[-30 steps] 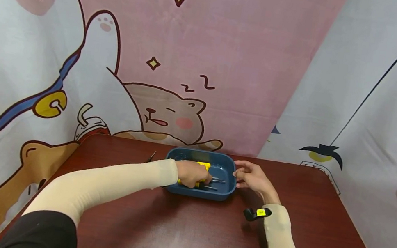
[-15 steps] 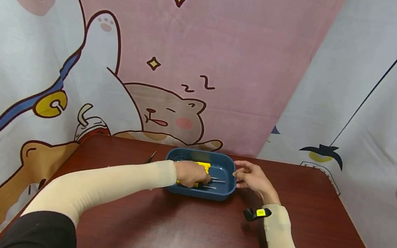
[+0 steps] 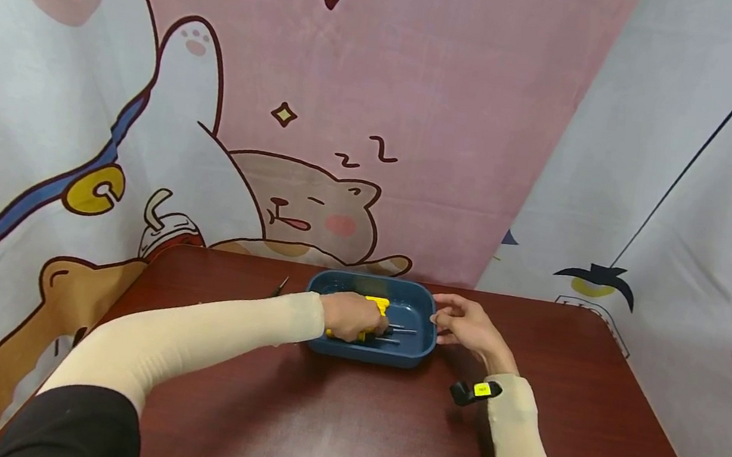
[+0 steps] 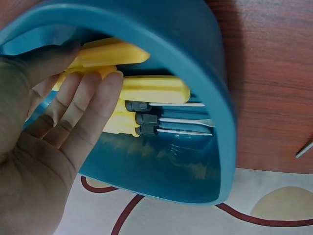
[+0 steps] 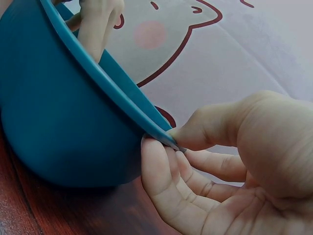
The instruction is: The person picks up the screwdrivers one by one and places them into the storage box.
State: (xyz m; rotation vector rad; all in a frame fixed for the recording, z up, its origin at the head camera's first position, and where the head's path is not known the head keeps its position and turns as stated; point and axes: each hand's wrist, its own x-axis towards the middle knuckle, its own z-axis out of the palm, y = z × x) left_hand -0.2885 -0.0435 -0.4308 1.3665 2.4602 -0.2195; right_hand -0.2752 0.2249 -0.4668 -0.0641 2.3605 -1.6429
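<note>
In the head view my left hand (image 3: 351, 317) reaches into a blue plastic box (image 3: 419, 342). The left wrist view shows its thumb and fingers around a yellow-handled screwdriver (image 4: 112, 53). A second yellow handle (image 4: 156, 89) lies just beyond the fingertips. Beside it, several screwdrivers with black collars and metal shafts (image 4: 183, 121) lie side by side, their handles partly behind the fingers. My right hand (image 3: 472, 329) pinches the box's right end; in the right wrist view, thumb and fingers hold its rim (image 5: 115, 98).
A slim dark tool with a pointed end (image 3: 279, 287) lies on the brown table (image 3: 341, 431), behind the left forearm. A cartoon-printed cloth (image 3: 444, 154) hangs right behind the table's back edge. A black wrist device (image 3: 474, 393) sits on the right wrist.
Both hands keep their places at the box, and the left hand has barely shifted. The whole view has moved very slightly.
</note>
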